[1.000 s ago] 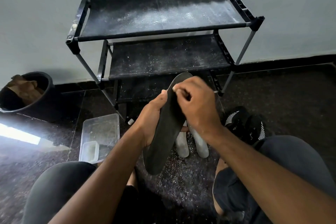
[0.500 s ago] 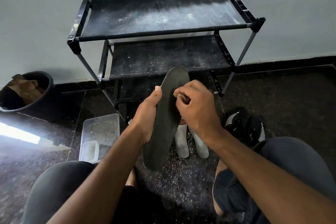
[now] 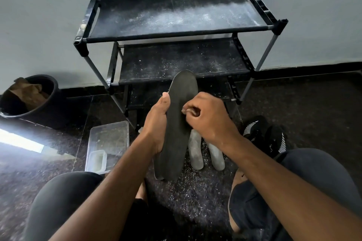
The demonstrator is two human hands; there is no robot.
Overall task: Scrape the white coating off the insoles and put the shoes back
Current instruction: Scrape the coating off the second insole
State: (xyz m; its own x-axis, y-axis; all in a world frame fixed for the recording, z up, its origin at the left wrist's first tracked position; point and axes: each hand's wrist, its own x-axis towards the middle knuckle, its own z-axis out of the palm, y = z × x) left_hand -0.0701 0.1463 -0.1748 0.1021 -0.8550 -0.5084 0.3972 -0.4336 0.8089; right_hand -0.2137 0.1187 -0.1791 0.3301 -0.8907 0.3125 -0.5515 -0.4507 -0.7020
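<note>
1. Down on the dark speckled floor (image 3: 323,103), a person sits with both knees up, working in front of a black two-tier shoe rack (image 3: 176,17) whose shelves are dusted with white powder.
2. Their left hand (image 3: 156,123) grasps a long dark grey insole (image 3: 176,133) from its left edge, thumb pressed against the rim, holding it upright and tilted, toe end up.
3. Their right hand (image 3: 209,117) is clenched against the insole's right edge, fingers curled tight; it seems to pinch some small scraper, though I can't make it out.
4. Two pale, white-coated insoles (image 3: 205,152) lie side by side on the floor just behind the held one, among white flakes.
5. A pair of black shoes with white stripes (image 3: 264,133) sits to the right, beside the right knee.
6. A clear plastic tub (image 3: 107,143) with a smaller container inside stands at the left.
7. A black round bucket (image 3: 49,107) holding brown scraps stands by the wall, farther left.
</note>
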